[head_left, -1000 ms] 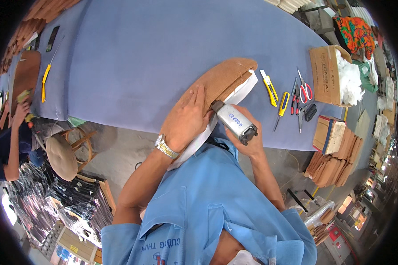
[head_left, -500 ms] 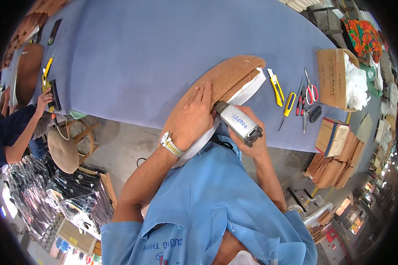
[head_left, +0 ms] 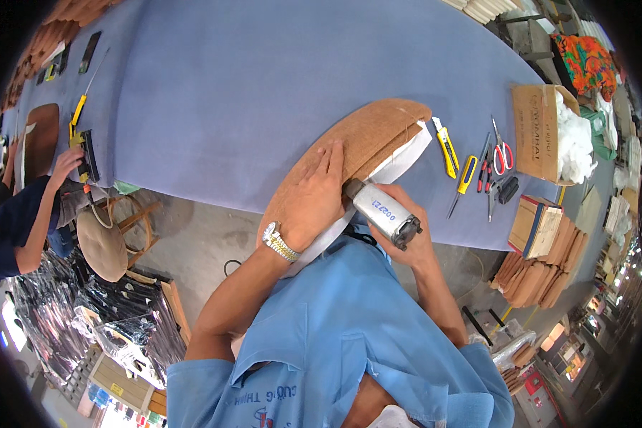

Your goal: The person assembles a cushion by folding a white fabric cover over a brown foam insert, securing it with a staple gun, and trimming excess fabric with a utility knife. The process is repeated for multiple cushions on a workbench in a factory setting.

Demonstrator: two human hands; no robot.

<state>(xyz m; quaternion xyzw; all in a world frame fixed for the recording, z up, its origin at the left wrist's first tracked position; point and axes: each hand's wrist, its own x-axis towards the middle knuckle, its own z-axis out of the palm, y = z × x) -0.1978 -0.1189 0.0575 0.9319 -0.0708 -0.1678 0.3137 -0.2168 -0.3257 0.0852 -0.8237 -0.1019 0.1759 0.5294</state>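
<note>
A brown fabric-covered upholstered seat panel (head_left: 378,128) is tilted at the near edge of the blue table, with a strip of white lining (head_left: 404,155) along its lower side. My left hand (head_left: 312,196) lies on the brown fabric with its fingers stretched out, a watch (head_left: 279,241) on its wrist. In my right hand (head_left: 414,239) is a grey staple gun (head_left: 385,212) with a black end cap. Its nose rests against or very close to the panel's edge, beside my left hand; the exact contact is hidden.
To the right lie a yellow utility knife (head_left: 446,148), a yellow-handled screwdriver (head_left: 467,175), scissors (head_left: 501,146) and pliers (head_left: 484,171). Beyond stands a cardboard box (head_left: 538,128) of white stuffing. At left, a co-worker's hand (head_left: 65,164) holds another tool with a hose.
The panel and both my hands sit slightly lower in the picture, while the staple gun stays at the panel's edge. At far left the co-worker's brown piece has shifted.
</note>
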